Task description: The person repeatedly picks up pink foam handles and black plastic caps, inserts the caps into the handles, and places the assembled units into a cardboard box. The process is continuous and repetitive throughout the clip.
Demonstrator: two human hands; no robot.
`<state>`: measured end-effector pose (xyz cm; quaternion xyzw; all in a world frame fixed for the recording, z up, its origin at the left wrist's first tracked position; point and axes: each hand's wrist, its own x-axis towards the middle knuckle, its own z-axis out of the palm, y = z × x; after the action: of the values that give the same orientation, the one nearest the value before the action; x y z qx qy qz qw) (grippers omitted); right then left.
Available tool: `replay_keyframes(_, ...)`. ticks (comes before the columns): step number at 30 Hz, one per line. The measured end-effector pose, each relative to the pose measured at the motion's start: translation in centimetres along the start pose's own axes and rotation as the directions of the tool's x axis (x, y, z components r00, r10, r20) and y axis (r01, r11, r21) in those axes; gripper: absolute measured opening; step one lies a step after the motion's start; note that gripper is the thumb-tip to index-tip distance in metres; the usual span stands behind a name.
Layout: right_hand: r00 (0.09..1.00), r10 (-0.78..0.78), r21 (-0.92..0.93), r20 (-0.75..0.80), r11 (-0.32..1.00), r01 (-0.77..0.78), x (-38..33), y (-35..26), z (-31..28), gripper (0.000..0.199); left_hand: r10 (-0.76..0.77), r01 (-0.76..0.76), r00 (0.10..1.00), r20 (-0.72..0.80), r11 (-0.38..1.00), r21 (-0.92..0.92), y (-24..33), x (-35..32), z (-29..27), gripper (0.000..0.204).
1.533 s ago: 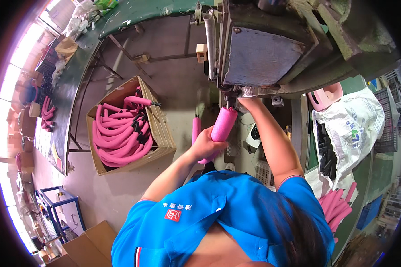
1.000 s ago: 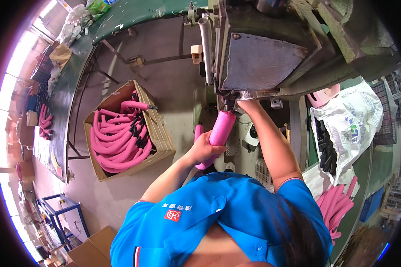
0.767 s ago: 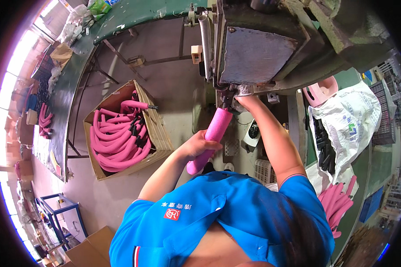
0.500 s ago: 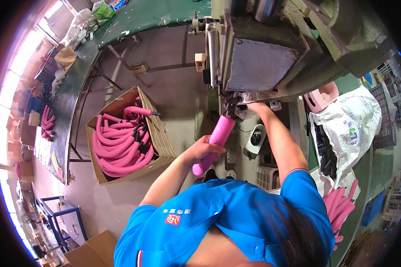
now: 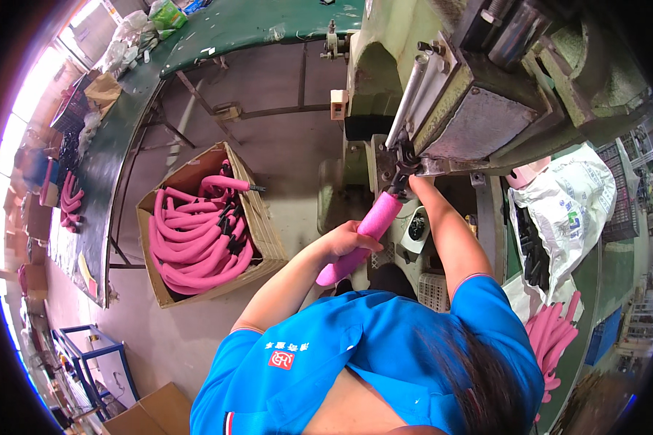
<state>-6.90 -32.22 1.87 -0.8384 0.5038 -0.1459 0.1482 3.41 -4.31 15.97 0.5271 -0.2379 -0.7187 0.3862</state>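
Observation:
My left hand (image 5: 350, 241) is closed round a pink foam-covered tube (image 5: 382, 216), which slants up and to the right under the machine. A black fitting (image 5: 398, 177) at the tube's upper end sits against the tooling of a large green press-like machine (image 5: 479, 127). My right hand (image 5: 416, 185) reaches up beside that fitting. Its fingers are hidden by the machine head and the black parts, so their grip does not show.
On the left, a cardboard box (image 5: 265, 235) holds several curved pink foam tubes (image 5: 196, 250). To the right stand a white sack (image 5: 569, 192) with black parts and a bundle of pink tubes (image 5: 551, 333). A green-topped table (image 5: 268, 40) lies beyond.
The view has shifted, so the machine appears farther right. The tube's upper end and black fitting show more plainly. My left hand keeps its hold on the tube.

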Motion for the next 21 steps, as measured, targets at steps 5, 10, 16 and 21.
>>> replay_keyframes(5,0.985,-0.17,0.138,-0.015,0.976,0.171,0.4,3.0,-2.3,0.048,0.007,-0.007,1.0,-0.007,0.997,0.076,0.7,0.0,0.3,0.023)
replay_keyframes(10,0.997,-0.059,0.693,0.049,0.721,0.008,-4.1,-1.4,-8.5,0.019,-0.013,0.014,1.0,-0.005,0.999,0.053,1.2,-1.1,0.0,0.023)
replay_keyframes(16,0.998,0.035,0.702,0.047,0.71,-0.058,-7.6,-1.0,-12.9,0.018,0.003,-0.001,1.0,-0.018,0.996,0.09,1.3,-0.8,-0.4,0.021)
replay_keyframes(21,0.992,0.057,0.815,0.116,0.565,-0.128,-10.9,-0.9,-14.1,0.021,0.02,-0.015,0.999,-0.039,0.993,0.115,1.8,-0.9,-0.3,0.02)
